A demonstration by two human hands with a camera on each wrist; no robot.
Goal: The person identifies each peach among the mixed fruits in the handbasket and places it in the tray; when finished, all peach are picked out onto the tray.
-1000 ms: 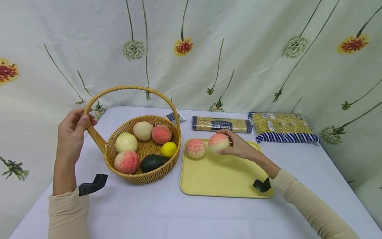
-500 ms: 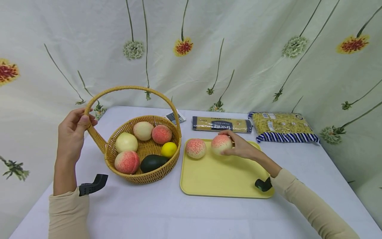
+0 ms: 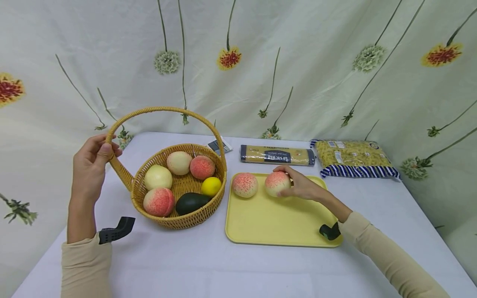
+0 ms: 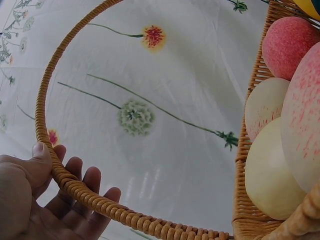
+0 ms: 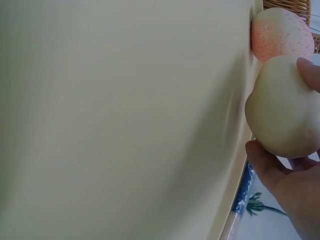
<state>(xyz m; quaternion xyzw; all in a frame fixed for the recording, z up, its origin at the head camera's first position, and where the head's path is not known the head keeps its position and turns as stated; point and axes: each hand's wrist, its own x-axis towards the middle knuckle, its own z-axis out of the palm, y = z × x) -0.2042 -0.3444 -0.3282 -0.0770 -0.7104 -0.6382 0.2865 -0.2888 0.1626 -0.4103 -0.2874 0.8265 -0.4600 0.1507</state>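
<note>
Left hand [image 3: 95,155] grips basket [image 3: 179,223] by its handle [image 3: 164,109]; right hand [image 3: 302,186] pinches peach [image 3: 275,183] | peach at far side of tray [image 3: 275,231], just beside second peach [image 3: 244,185], tray contact unclear | risk: being round, it could slip and roll into its neighbour; tugging the handle could tip the basket, spilling fruit [image 3: 158,178]

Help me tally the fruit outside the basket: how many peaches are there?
2. One peach is at the far left corner of the yellow tray; the right hand grips a second peach, just right of that one. None appears hidden.
</note>
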